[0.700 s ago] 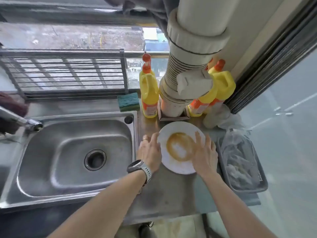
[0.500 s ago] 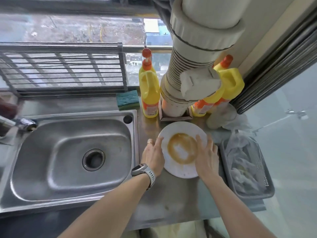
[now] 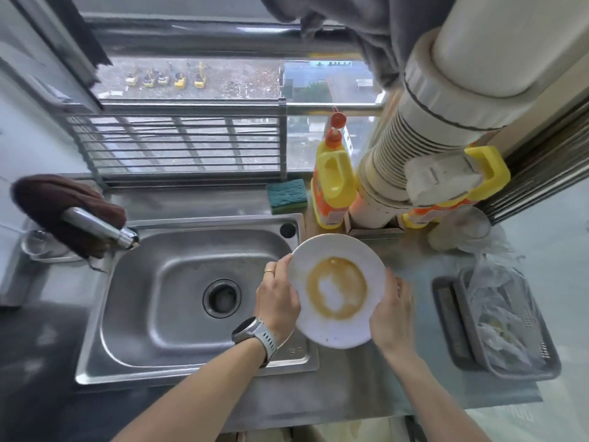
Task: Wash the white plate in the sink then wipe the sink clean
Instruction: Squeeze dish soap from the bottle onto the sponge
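Left hand (image 3: 278,301) and right hand (image 3: 393,311) clasp opposite rims of the round white plate (image 3: 322,333), level to retain brown residue, just right of the stainless-steel sink (image 3: 134,314).

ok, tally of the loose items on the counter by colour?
White: 1, the plate
Yellow: 2, the left detergent bottle and the right detergent bottle
Green: 1, the sponge
Grey: 1, the basket
Total: 5

Plate (image 3: 338,290) sits right of the sink (image 3: 191,295), sponge (image 3: 287,196) behind the sink.
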Available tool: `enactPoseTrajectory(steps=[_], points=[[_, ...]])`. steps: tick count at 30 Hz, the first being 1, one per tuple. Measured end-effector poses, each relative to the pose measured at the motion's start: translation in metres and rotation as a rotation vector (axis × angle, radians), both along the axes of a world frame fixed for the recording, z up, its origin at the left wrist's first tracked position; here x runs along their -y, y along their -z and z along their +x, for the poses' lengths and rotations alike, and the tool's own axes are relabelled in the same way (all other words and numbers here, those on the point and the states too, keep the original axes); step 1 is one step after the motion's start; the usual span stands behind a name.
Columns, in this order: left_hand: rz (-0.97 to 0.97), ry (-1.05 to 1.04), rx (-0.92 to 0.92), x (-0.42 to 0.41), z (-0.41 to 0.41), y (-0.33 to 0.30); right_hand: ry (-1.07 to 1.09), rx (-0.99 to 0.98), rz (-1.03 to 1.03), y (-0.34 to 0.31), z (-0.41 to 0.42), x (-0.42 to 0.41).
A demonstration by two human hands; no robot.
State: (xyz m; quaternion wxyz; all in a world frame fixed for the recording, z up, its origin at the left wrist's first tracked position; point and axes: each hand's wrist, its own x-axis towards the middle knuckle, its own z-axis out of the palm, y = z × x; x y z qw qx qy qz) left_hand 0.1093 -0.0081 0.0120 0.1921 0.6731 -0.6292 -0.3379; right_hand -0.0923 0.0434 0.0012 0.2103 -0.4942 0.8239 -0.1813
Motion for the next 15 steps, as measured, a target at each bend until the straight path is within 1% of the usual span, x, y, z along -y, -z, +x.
enactPoseTrajectory(steps=[3, 8, 11, 15], points=[[-0.018, -0.04, 0.017, 0.001, 0.054, -0.001, -0.012, 0.029, 0.002, 0.001, 0.051, 0.006], [-0.043, -0.166, -0.006, 0.006, 0.136, 0.015, -0.129, 0.0, 0.055, 0.017, 0.13, 0.026], [-0.013, -0.222, 0.005, 0.011, 0.175, 0.033, -0.187, -0.033, 0.078, 0.033, 0.17, 0.04], [0.057, -0.249, 0.017, 0.018, 0.203, 0.068, -0.244, -0.126, 0.161, 0.071, 0.2, 0.06]])
